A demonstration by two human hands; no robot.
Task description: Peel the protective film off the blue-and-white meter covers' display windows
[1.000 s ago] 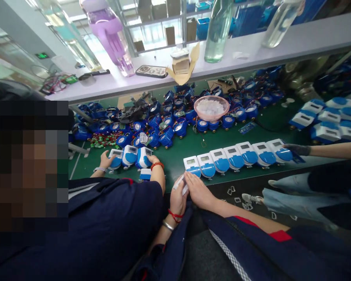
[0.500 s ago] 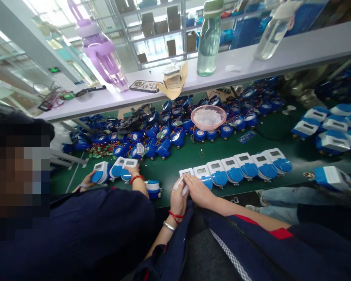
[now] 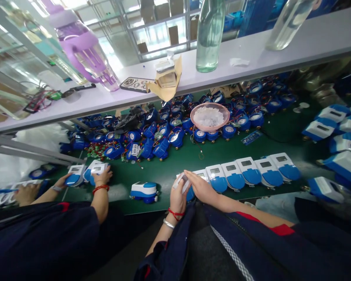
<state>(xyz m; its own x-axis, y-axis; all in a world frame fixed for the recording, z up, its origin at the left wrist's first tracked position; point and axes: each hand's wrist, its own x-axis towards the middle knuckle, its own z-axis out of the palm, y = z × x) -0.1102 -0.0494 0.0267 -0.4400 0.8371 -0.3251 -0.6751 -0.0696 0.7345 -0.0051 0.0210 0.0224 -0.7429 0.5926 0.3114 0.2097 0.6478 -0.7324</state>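
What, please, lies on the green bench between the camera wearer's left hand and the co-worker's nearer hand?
The head view shows a single blue-and-white meter between the left hand and the co-worker's nearer hand.

Bright backlight from behind; glare on top; edges stretched.

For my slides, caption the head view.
Left hand holding a small white part, right hand against it, beside a row of white-and-blue meters on a green bench.

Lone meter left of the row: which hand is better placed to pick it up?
Probably the left hand: it is nearer the lone meter, though holding a white part; the right hand is farther.
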